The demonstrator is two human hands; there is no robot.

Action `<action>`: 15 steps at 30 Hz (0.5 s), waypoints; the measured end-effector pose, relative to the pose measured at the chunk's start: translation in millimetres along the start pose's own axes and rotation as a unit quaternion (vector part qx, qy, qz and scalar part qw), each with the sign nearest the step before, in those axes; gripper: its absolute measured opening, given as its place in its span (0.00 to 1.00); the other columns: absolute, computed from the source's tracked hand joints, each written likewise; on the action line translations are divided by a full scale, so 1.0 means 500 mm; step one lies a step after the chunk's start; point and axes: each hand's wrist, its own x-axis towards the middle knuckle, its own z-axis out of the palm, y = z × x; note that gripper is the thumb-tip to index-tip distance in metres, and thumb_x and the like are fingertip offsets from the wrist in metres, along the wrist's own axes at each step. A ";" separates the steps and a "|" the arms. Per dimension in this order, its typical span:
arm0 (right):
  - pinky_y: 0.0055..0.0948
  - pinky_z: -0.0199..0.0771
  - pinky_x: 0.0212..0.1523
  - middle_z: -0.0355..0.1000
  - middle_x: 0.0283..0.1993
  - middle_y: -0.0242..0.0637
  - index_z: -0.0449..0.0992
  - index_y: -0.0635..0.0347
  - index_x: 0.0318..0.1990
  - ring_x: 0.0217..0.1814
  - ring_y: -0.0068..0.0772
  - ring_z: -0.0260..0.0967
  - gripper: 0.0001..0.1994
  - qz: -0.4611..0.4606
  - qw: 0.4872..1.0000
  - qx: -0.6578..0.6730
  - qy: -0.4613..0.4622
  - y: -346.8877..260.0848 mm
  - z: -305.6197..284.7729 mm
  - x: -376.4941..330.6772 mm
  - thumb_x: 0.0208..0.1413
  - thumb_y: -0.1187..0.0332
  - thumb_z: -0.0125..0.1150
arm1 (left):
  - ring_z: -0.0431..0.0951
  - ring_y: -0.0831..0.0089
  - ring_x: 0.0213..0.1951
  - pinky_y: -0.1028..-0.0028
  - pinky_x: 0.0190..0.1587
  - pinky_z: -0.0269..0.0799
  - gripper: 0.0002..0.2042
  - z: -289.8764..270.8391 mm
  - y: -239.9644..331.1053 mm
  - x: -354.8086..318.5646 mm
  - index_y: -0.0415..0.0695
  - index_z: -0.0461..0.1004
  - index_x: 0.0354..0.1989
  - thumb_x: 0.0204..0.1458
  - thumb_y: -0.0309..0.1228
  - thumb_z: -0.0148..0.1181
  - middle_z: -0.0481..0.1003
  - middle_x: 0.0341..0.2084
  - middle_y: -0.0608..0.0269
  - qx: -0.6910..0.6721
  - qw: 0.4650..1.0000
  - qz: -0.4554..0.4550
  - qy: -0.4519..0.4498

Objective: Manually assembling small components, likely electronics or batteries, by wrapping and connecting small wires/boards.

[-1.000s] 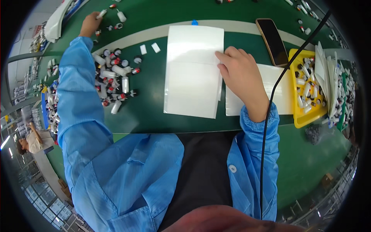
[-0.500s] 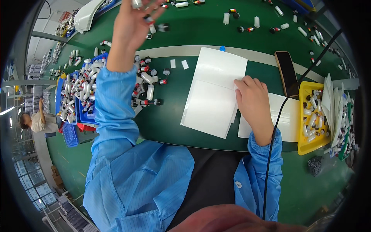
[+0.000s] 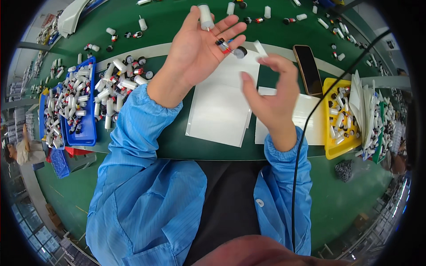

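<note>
My left hand (image 3: 195,53) is held palm up over the table, its fingers spread. Across its palm and fingers lies a small assembly: a white cylinder (image 3: 206,17) joined by a thin lead to a red-and-black piece with a grey disc (image 3: 239,52). To its right, my right hand (image 3: 277,91) is raised, slightly blurred, with thumb and forefinger apart. A narrow white slip (image 3: 260,48) stands at its fingertips and seems held there. Beneath both hands a white sheet (image 3: 217,113) lies on the green table, its far part covered by my left hand.
A heap of similar parts (image 3: 128,82) lies left, beside blue bins (image 3: 91,128) full of them. Right are a phone (image 3: 307,68), another white sheet (image 3: 306,119) and a yellow bin (image 3: 330,146) of parts. A black cable (image 3: 306,128) hangs across the view.
My left hand has come from the far left back over the white sheet, carrying the white cylinder assembly. My right hand has lifted off the sheet, with a white slip at its fingertips. The view has shifted.
</note>
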 end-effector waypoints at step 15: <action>0.23 0.67 0.50 0.72 0.37 0.35 0.61 0.62 0.53 0.42 0.22 0.70 0.23 0.033 0.992 0.111 0.042 0.068 0.042 -0.022 0.53 0.84 0.63 | 0.78 0.71 0.50 0.72 0.57 0.72 0.24 -0.023 -0.043 0.009 0.37 0.63 0.64 0.59 0.23 0.58 0.78 0.49 0.54 0.446 0.874 0.060 -0.184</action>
